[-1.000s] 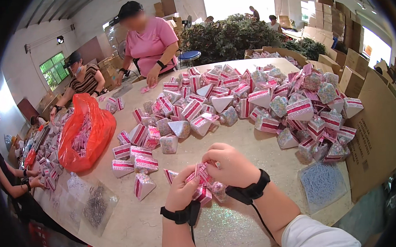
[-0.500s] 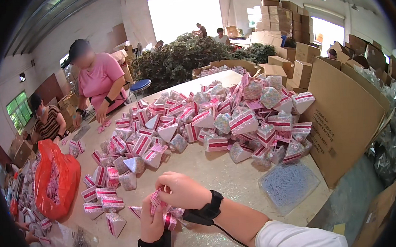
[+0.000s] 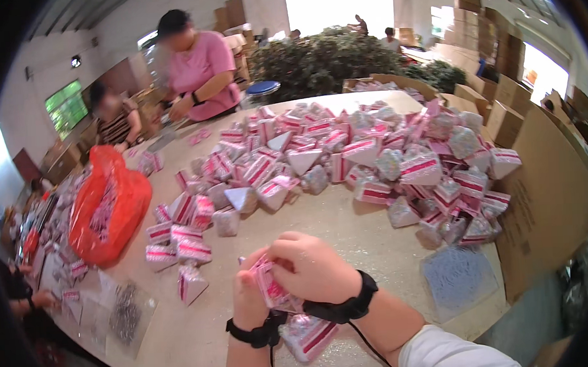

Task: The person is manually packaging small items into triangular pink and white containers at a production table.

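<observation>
Close together over the front middle of the table are my left hand (image 3: 249,299) and my right hand (image 3: 306,264), both with curled fingers. Between them they grip a pink printed card (image 3: 269,286); my right fingers partly cover it. Below my right wrist lies a glittery wedge shaped like a cake slice (image 3: 307,337), white with a dark pink stripe. Whether it is tied to the card is hidden. Beyond the hands spreads a large pile of similar wedges (image 3: 306,157), with a smaller group (image 3: 189,242) to the left.
A clear bag of pale thin strands (image 3: 460,278) lies at right, beside a tall cardboard box (image 3: 548,203). At left stand a red plastic bag (image 3: 135,192) and a clear bag of dark bits (image 3: 125,318). A person in pink (image 3: 202,72) works across the table; another person's hand (image 3: 46,299) reaches in at left.
The view has swung left, so the scene sits further right. My hands have turned the pink card more into sight, and the wedge below my wrist now shows more.
</observation>
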`<state>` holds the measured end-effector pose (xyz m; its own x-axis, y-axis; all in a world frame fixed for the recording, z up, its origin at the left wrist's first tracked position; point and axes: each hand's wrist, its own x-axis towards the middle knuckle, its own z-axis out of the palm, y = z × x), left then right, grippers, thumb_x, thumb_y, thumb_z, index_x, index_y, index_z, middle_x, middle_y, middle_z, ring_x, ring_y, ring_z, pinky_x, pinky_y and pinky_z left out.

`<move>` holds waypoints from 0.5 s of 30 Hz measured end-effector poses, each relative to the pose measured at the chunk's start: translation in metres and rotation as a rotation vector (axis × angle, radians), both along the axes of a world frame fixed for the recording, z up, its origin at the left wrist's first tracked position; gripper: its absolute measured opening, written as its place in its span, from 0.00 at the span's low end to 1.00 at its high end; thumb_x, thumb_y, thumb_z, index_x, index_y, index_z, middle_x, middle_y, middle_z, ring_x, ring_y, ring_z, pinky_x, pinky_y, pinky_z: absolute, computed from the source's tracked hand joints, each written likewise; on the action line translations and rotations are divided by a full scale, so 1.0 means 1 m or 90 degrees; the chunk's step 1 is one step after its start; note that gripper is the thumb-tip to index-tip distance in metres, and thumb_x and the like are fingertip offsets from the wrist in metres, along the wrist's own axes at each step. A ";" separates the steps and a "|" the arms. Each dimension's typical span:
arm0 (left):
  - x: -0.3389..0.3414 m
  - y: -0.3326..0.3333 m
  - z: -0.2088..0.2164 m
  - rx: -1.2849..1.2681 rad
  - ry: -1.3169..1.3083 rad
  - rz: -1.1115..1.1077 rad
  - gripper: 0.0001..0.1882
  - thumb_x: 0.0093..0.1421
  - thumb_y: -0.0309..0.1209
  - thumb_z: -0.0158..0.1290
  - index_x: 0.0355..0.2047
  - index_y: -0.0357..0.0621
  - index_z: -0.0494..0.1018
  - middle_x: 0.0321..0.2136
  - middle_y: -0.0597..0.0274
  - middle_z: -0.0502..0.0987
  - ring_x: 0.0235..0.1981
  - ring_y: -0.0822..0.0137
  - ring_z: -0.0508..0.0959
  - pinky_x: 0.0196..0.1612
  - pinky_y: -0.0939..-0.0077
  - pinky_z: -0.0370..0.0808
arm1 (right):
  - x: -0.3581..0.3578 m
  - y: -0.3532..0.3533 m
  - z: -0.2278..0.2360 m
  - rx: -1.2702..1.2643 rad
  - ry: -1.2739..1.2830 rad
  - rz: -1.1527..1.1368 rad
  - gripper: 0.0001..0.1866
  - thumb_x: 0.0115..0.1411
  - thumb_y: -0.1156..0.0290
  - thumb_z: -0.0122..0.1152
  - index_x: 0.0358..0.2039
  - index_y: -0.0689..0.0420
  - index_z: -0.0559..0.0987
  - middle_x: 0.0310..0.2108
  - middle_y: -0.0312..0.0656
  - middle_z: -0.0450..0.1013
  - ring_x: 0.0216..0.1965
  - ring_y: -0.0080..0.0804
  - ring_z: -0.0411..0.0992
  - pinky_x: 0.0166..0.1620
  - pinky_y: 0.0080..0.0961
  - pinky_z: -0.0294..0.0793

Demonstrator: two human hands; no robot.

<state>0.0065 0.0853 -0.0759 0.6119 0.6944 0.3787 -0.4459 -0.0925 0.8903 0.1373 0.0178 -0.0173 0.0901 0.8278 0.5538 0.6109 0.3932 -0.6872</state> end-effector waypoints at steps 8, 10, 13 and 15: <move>-0.004 -0.001 0.009 -0.084 0.013 0.035 0.54 0.50 0.71 0.35 0.56 0.27 0.57 0.39 0.53 0.74 0.41 0.67 0.75 0.43 0.77 0.73 | -0.014 0.002 0.000 0.061 -0.155 -0.116 0.07 0.45 0.73 0.60 0.26 0.58 0.75 0.29 0.44 0.69 0.31 0.42 0.71 0.33 0.32 0.72; -0.006 -0.005 0.017 -0.049 0.035 0.060 0.56 0.50 0.72 0.35 0.59 0.27 0.53 0.40 0.53 0.74 0.41 0.67 0.74 0.43 0.78 0.72 | -0.019 0.004 0.001 0.085 -0.136 -0.158 0.07 0.44 0.73 0.61 0.26 0.58 0.75 0.29 0.43 0.69 0.32 0.41 0.70 0.34 0.31 0.72; -0.007 -0.006 0.024 0.018 0.080 0.065 0.59 0.48 0.74 0.32 0.60 0.27 0.48 0.44 0.51 0.71 0.44 0.67 0.72 0.46 0.75 0.70 | -0.019 0.006 0.001 0.148 -0.165 -0.107 0.09 0.43 0.74 0.61 0.27 0.57 0.75 0.30 0.42 0.69 0.33 0.41 0.69 0.35 0.32 0.72; -0.012 -0.003 0.020 0.050 0.055 0.040 0.57 0.50 0.71 0.37 0.61 0.28 0.47 0.47 0.50 0.69 0.47 0.67 0.70 0.49 0.73 0.68 | -0.016 0.008 0.001 0.177 -0.182 -0.048 0.10 0.42 0.74 0.61 0.28 0.57 0.75 0.30 0.41 0.69 0.33 0.40 0.69 0.36 0.32 0.71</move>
<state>-0.0054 0.0819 -0.0558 0.6010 0.7026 0.3811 -0.3584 -0.1893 0.9142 0.1214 0.0256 -0.0164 -0.0456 0.6404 0.7667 0.7965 0.4865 -0.3590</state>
